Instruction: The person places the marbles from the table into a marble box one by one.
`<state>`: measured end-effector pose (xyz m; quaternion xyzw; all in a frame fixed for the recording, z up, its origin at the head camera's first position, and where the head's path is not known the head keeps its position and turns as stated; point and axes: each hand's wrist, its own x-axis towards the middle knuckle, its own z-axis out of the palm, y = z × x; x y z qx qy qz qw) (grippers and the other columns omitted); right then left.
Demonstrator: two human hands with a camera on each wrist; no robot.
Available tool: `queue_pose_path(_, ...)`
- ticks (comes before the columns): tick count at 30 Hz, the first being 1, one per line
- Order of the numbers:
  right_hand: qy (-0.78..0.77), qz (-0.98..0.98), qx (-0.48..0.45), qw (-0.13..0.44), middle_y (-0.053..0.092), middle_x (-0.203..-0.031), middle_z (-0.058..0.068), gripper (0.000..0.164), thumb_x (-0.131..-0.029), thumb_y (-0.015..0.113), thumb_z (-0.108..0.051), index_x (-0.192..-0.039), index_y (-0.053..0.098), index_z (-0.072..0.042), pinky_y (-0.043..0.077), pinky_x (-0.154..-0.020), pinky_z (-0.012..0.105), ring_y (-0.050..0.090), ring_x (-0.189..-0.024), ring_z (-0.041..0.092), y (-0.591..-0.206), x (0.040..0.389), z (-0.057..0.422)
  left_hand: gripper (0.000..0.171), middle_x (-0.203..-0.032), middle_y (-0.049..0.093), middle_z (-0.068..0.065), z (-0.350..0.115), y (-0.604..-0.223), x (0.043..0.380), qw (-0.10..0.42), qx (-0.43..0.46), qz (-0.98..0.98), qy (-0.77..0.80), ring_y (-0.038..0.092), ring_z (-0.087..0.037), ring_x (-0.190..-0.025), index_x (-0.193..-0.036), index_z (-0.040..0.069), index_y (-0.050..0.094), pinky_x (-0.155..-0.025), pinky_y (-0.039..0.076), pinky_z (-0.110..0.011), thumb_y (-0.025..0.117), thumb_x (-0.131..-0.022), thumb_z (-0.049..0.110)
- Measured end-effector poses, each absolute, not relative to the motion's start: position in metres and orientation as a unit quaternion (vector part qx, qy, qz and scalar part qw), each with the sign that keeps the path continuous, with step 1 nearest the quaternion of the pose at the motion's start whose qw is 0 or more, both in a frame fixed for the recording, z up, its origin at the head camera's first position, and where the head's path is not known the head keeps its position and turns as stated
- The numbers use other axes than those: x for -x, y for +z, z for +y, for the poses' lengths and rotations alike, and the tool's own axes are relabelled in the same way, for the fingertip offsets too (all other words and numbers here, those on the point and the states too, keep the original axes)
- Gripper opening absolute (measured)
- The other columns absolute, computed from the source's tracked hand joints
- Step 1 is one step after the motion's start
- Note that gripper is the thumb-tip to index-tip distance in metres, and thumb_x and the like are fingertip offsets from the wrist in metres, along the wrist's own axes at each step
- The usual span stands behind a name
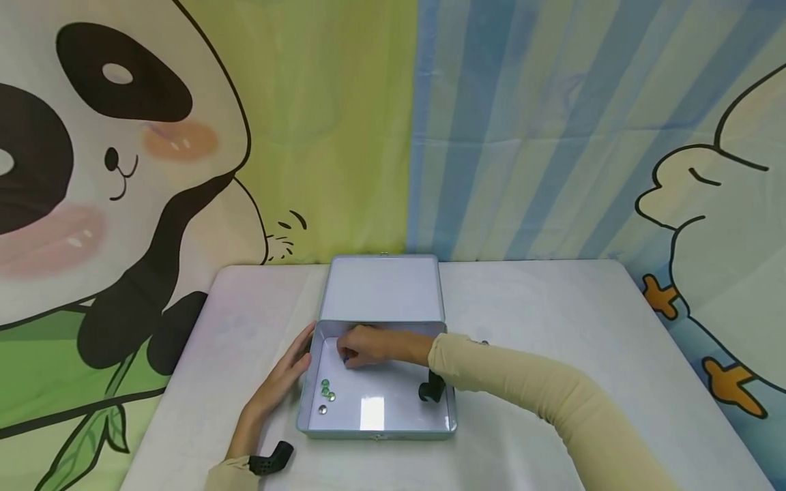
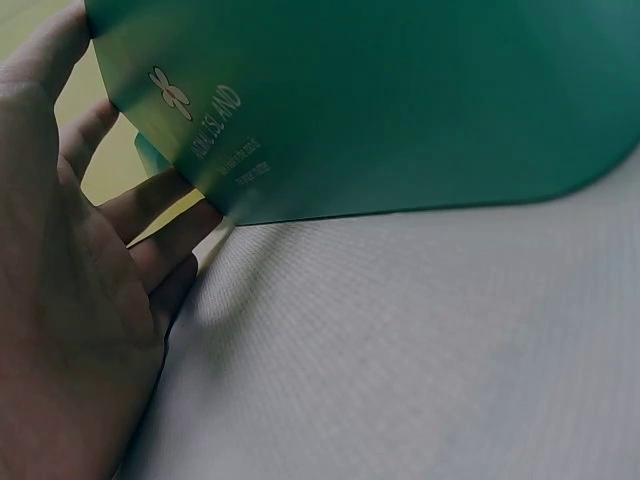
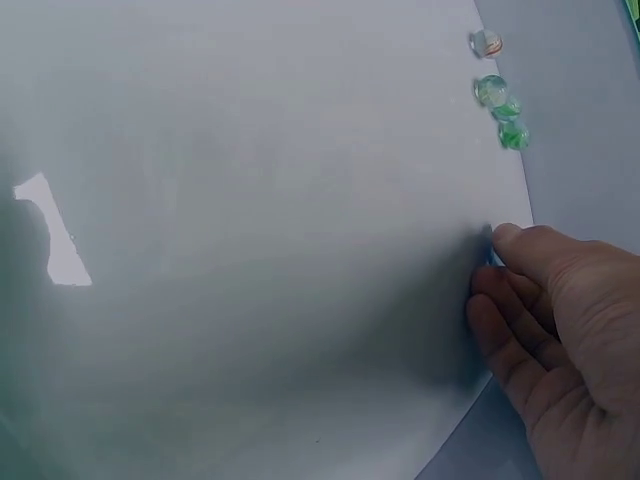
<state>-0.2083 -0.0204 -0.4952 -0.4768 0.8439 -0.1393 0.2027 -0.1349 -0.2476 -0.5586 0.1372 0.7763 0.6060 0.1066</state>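
Observation:
An open tin box [image 1: 376, 433] with a pale inside lies on the table, its lid [image 1: 383, 286] tipped back at the far side. My right hand [image 1: 364, 346] is inside, near the far left corner, pinching a small blue marble [image 1: 346, 359] between thumb and fingers; most of it is hidden. Along the left wall sit several marbles: green ones [image 1: 325, 383] close together and a clear one [image 1: 322, 409] nearer the front, with an orange streak in the right wrist view. Outside, my left hand [image 1: 279, 382] rests with extended fingers against the box's green left side [image 2: 420, 110].
The white table [image 1: 528, 300] extends on both sides of the box. A small object [image 1: 485, 342] shows just behind the right sleeve, too hidden to identify. Printed curtains [image 1: 319, 136] hang behind the table. Black wrist devices [image 1: 271, 460] sit at both wrists.

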Motion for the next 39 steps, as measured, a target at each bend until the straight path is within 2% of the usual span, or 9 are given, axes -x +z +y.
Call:
queue_pose_path(5,-0.115,0.842,0.488,0.201,0.067,-0.085,0.0,0.018,-0.09,0.07,-0.022,-0.102,0.068,-0.008,0.039,-0.062,0.007,0.05,-0.07,0.0,-0.49,0.205,-0.014,0.058,-0.163,0.015,-0.015,-0.246,-0.558,0.133,0.106,-0.132,0.777,0.606,0.012,-0.04,-0.15,-0.155,0.037,0.016,-0.115,0.01,-0.068,0.038,-0.104,0.017)
queue_pose_path(9,-0.123,0.836,0.489,0.214,0.065,-0.084,0.002,0.033,-0.092,0.067,-0.022,-0.118,0.065,-0.002,0.039,-0.063,0.01,0.047,-0.069,0.003,-0.476,0.197,0.006,0.059,-0.163,0.016,-0.014,-0.243,-0.558,0.132,0.107,-0.129,0.78,0.603,0.013,-0.04,-0.149,-0.154,0.037,0.016,-0.115,0.01,-0.067,0.038,-0.104,0.017)
queue_pose_path(12,-0.173,0.832,0.473,0.233,0.066,-0.092,0.002,0.043,-0.094,0.065,-0.02,-0.131,0.056,0.0,0.044,-0.069,0.011,0.053,-0.075,0.002,-0.463,0.189,0.03,0.059,-0.163,0.018,-0.013,-0.243,-0.558,0.133,0.105,-0.128,0.788,0.593,0.015,-0.039,-0.149,-0.155,0.037,0.016,-0.115,0.012,-0.064,0.038,-0.104,0.016)
queue_pose_path(15,-0.237,0.83,0.445,0.238,0.066,-0.103,0.003,0.046,-0.096,0.062,-0.019,-0.137,0.05,-0.005,0.05,-0.076,0.013,0.061,-0.086,0.004,-0.447,0.179,0.058,0.059,-0.163,0.019,-0.014,-0.244,-0.557,0.133,0.103,-0.126,0.797,0.582,0.016,-0.039,-0.149,-0.155,0.036,0.016,-0.115,0.013,-0.063,0.038,-0.104,0.016)
queue_pose_path(17,-0.284,0.828,0.428,0.225,0.066,-0.105,0.003,0.042,-0.097,0.06,-0.019,-0.136,0.051,-0.007,0.052,-0.078,0.015,0.064,-0.089,0.005,-0.436,0.171,0.08,0.059,-0.162,0.019,-0.014,-0.244,-0.555,0.134,0.104,-0.126,0.797,0.582,0.015,-0.04,-0.149,-0.155,0.035,0.016,-0.115,0.012,-0.063,0.038,-0.104,0.016)
queue_pose_path(23,-0.371,0.828,0.407,0.108,0.067,-0.103,0.002,0.034,-0.096,0.061,-0.015,-0.129,0.056,-0.007,0.056,-0.078,0.02,0.064,-0.091,0.006,-0.417,0.145,0.156,0.059,-0.163,0.018,-0.013,-0.244,-0.554,0.135,0.105,-0.127,0.794,0.586,0.014,-0.036,-0.15,-0.155,0.036,0.017,-0.115,0.011,-0.065,0.038,-0.104,0.015)
queue_pose_path(31,-0.359,0.893,0.27,-0.014,0.068,-0.101,0.0,0.029,-0.089,0.067,-0.005,-0.117,0.063,-0.009,0.056,-0.074,0.02,0.062,-0.084,-0.001,-0.432,0.117,0.246,0.059,-0.163,0.018,-0.015,-0.246,-0.554,0.137,0.093,-0.133,0.804,0.571,0.018,-0.008,-0.148,-0.156,0.032,0.017,-0.115,0.012,-0.065,0.039,-0.104,0.015)
queue_pose_path(36,-0.321,0.912,0.252,-0.032,0.067,-0.101,0.005,0.029,-0.085,0.071,-0.003,-0.112,0.063,-0.007,0.054,-0.067,0.02,0.06,-0.082,0.0,-0.464,0.107,0.266,0.059,-0.163,0.018,-0.014,-0.247,-0.554,0.136,0.092,-0.13,0.807,0.569,0.019,0.0,-0.145,-0.156,0.032,0.016,-0.114,0.013,-0.066,0.039,-0.104,0.015)
queue_pose_path(39,-0.303,0.916,0.261,-0.03,0.065,-0.099,0.008,0.03,-0.082,0.073,-0.001,-0.111,0.064,-0.004,0.054,-0.064,0.021,0.06,-0.08,0.004,-0.481,0.105,0.268,0.06,-0.163,0.018,-0.014,-0.245,-0.555,0.135,0.092,-0.131,0.802,0.575,0.02,-0.004,-0.146,-0.155,0.033,0.016,-0.114,0.012,-0.068,0.039,-0.103,0.015)
